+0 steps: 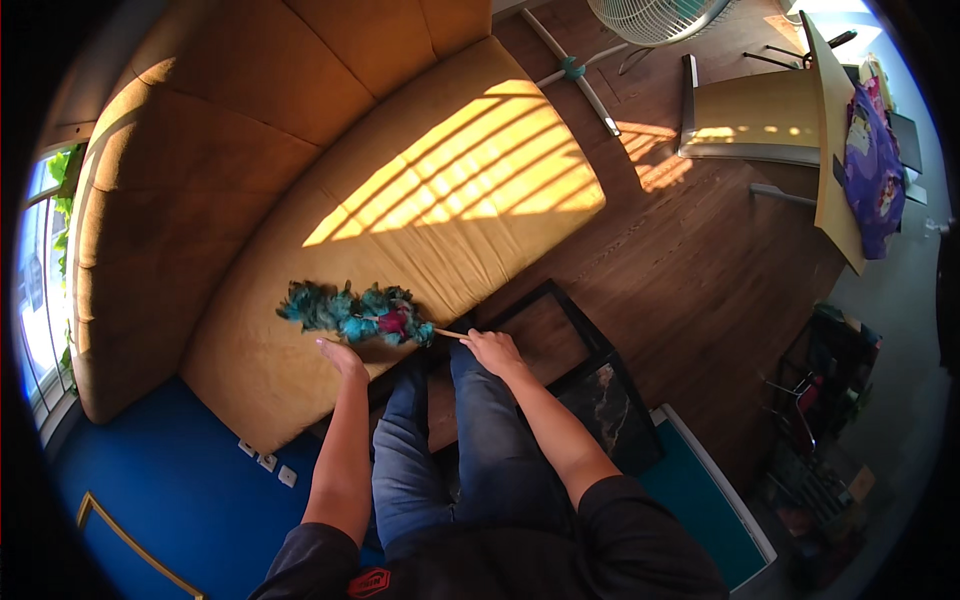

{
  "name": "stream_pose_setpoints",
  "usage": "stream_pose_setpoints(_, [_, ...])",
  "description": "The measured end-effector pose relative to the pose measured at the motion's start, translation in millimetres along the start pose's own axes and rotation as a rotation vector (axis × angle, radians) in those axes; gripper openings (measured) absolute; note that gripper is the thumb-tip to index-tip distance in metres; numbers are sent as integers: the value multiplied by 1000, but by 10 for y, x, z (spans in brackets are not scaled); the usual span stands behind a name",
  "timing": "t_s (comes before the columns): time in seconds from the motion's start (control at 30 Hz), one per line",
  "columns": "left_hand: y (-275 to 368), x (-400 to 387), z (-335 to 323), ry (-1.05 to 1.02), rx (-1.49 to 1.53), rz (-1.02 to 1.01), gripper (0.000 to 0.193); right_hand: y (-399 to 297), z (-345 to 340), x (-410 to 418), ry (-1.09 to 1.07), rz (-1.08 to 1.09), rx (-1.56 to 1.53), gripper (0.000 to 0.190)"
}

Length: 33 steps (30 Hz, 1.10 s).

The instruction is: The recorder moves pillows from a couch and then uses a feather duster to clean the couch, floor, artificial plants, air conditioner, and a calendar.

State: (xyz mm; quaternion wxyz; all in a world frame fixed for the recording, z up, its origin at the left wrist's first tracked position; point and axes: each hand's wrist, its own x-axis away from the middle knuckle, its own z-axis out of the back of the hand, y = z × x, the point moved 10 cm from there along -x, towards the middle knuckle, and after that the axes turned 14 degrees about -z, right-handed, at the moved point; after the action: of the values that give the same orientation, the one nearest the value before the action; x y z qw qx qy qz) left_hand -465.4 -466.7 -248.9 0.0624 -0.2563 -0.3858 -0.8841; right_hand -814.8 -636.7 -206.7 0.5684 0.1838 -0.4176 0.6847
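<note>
My right hand [493,352] grips the thin wooden handle [451,334] of a feather duster. Its bushy teal and dark feathers [315,306] stretch leftward over the seat of a tan sofa [262,360]. A dark red patch [393,322] shows among the feathers near the handle; what it is made of, I cannot tell. Just below the feathers, my left hand [344,357] is stretched out flat with nothing in it. Whether the duster rests on the seat or hovers over it is not clear.
The sofa's tall backrest [195,172] rises at left beside a window [46,262]. A black-framed table with a dark marbled panel [604,401] stands right of my legs. Farther off are a fan [660,21] and a wooden desk [832,172]. Wall sockets [267,462] sit below the sofa's end.
</note>
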Motion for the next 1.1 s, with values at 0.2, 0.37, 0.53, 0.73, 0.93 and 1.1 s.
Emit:
stream_pose_setpoints(0.2, [-264,238,238,29,-143,142,84,980,787,-544,450,-457,-461,42])
stream_pose_setpoints(0.37, [-757,-595,701,-10,-591,-28,95,267,1240,-908,696,-365,-789,50])
stream_pose_setpoints(0.53, [-529,-134,152,-92,-811,-138,102,-908,361,-954,77,-34,-249,45])
stream_pose_setpoints(0.73, [-210,1533,-477,-660,-836,-509,77,-664,-557,-285,-252,211,175,37])
stream_pose_setpoints(0.93, [-523,2345,-414,-1007,-790,-605,63,1271,175,194,195,-496,-136,42])
stream_pose_setpoints(1.1, [-558,2129,-315,-1039,-719,-532,59,2382,515,436,620,-782,-503,50])
